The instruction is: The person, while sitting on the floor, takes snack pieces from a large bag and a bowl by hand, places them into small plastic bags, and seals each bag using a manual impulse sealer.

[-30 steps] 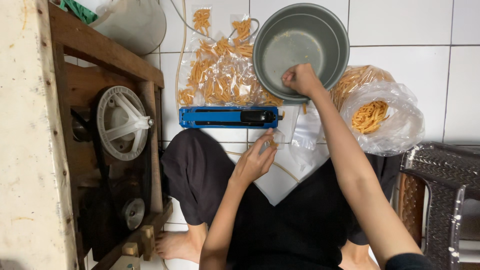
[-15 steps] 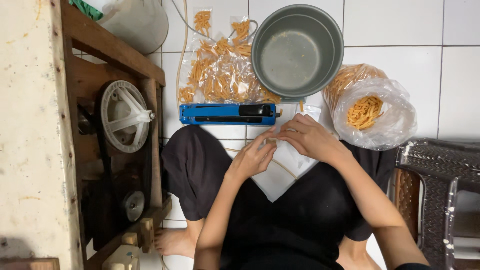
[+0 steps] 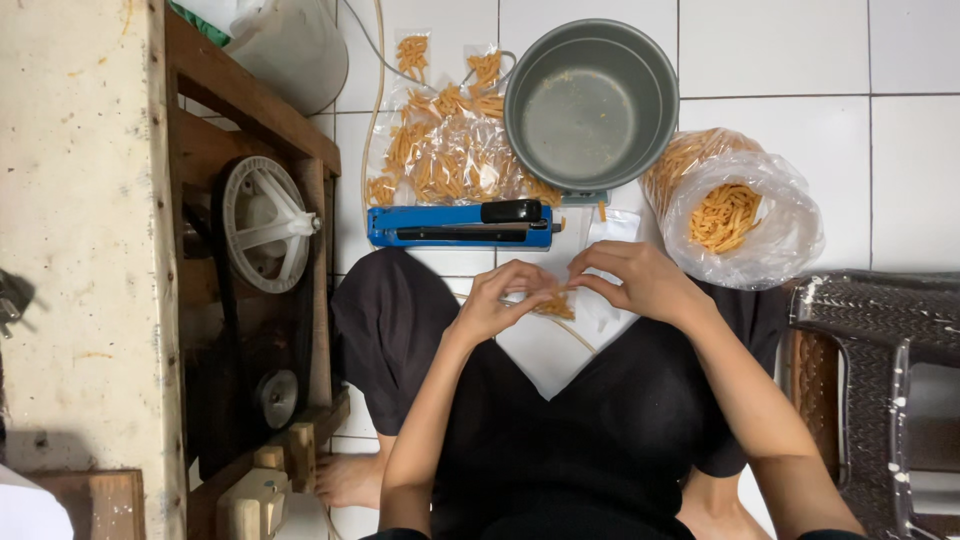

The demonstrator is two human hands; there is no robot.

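I sit on a white tiled floor. My left hand [image 3: 503, 298] and my right hand [image 3: 640, 280] meet over my lap, both pinching a small clear plastic bag [image 3: 590, 315] with some orange snack sticks [image 3: 553, 305] in it. Just beyond my hands lies a blue heat sealer [image 3: 455, 226] with a black handle. A grey metal bowl [image 3: 592, 100] stands behind it. To the right a large clear bag of orange snack sticks [image 3: 738, 215] stands open.
Several filled small snack packets [image 3: 445, 150] lie behind the sealer. A wooden frame with a white pulley wheel and belt [image 3: 262, 225] stands at the left, a dark plastic stool [image 3: 875, 370] at the right. A white bucket [image 3: 290, 45] is at the top left.
My right hand came back from the bowl's rim to my lap and joined my left hand at the small bag.
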